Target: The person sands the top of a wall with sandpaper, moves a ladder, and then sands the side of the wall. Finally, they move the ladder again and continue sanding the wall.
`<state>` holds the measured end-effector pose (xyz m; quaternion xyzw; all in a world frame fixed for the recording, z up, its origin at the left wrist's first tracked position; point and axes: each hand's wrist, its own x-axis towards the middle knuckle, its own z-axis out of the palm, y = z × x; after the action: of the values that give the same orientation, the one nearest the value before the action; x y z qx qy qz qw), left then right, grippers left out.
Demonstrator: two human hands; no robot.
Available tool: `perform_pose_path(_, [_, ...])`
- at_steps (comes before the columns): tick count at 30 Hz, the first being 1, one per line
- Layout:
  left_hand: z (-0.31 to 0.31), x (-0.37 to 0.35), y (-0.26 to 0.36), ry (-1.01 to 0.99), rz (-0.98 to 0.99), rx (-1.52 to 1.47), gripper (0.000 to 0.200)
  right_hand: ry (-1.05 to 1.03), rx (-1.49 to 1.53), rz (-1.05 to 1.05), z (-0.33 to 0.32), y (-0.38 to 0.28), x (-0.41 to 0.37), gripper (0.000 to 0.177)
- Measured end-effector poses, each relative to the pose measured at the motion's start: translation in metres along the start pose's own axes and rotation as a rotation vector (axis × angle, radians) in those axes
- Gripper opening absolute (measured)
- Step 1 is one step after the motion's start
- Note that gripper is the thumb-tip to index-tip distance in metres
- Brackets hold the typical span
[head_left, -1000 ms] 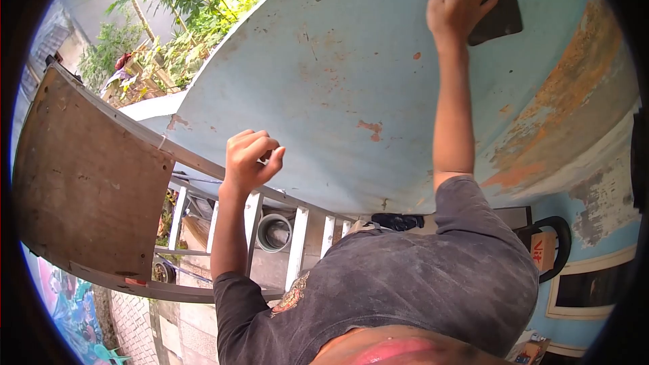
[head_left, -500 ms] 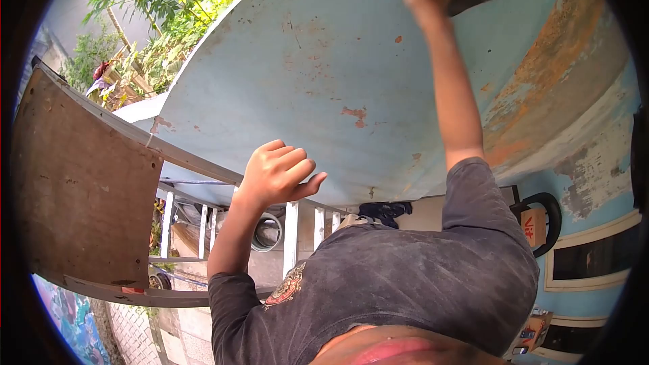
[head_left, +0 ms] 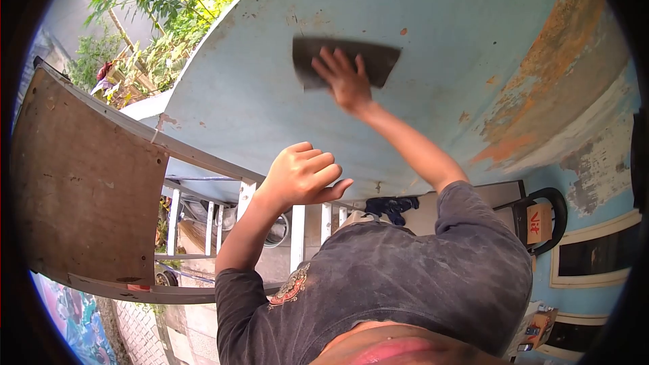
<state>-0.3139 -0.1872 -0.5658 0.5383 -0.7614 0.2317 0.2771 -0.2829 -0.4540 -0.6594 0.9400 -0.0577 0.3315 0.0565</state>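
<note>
My right hand (head_left: 346, 81) is pressed over a dark, flexible sheet of sandpaper (head_left: 380, 61), holding it against the pale blue wall (head_left: 378, 142). Its fingers are spread on the sheet, which is slightly blurred. Chipped paint patches show on the wall around it. Lower and to the left, my left hand (head_left: 305, 174) is curled into a loose fist with the thumb sticking out. Nothing shows in its fingers, and it is held in front of the wall, above white ladder rungs (head_left: 298, 236).
A brown board (head_left: 88, 182) on a metal frame stands at left. Green plants (head_left: 176, 0) grow past the wall's edge. Dark cloth (head_left: 392, 208) and a box marked "Vit" (head_left: 539, 223) are below right. Peeling orange-brown paint (head_left: 541, 61) runs along the right side.
My right hand and the sandpaper have swept down and left across the wall from the top edge. My left hand has shifted slightly right, still closed.
</note>
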Motion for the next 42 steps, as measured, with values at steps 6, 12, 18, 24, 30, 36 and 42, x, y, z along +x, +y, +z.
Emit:
perform_pose_path(6, [0.006, 0.000, 0.003, -0.022, -0.008, -0.027, 0.033, 0.780, -0.132, 0.181, -0.174, 0.029, 0.162, 0.063])
perform_pose_path(12, [0.009, 0.000, 0.005, 0.012, 0.005, -0.036, 0.039, 0.151, -0.130, -0.105, -0.015, -0.040, 0.061, 0.070])
perform_pose_path(18, [0.010, 0.002, 0.006, 0.042, 0.023, -0.015, 0.045, -0.105, -0.102, -0.319, 0.039, -0.012, -0.003, 0.073])
perform_pose_path(24, [0.013, 0.000, 0.010, 0.004, 0.021, -0.054, 0.038, 0.797, -0.197, 0.067, -0.184, 0.038, 0.172, 0.077])
perform_pose_path(30, [0.010, 0.001, 0.010, 0.014, 0.034, -0.064, 0.039, 0.280, -0.257, 0.010, -0.063, -0.014, 0.086, 0.076])
perform_pose_path(36, [0.009, 0.006, 0.014, 0.065, 0.063, -0.054, 0.038, -0.277, 0.004, -0.263, 0.092, -0.004, -0.098, 0.073])
perform_pose_path(42, [0.011, 0.005, 0.014, 0.023, 0.065, -0.083, 0.038, 0.276, -0.275, -0.083, -0.077, 0.053, 0.057, 0.071])
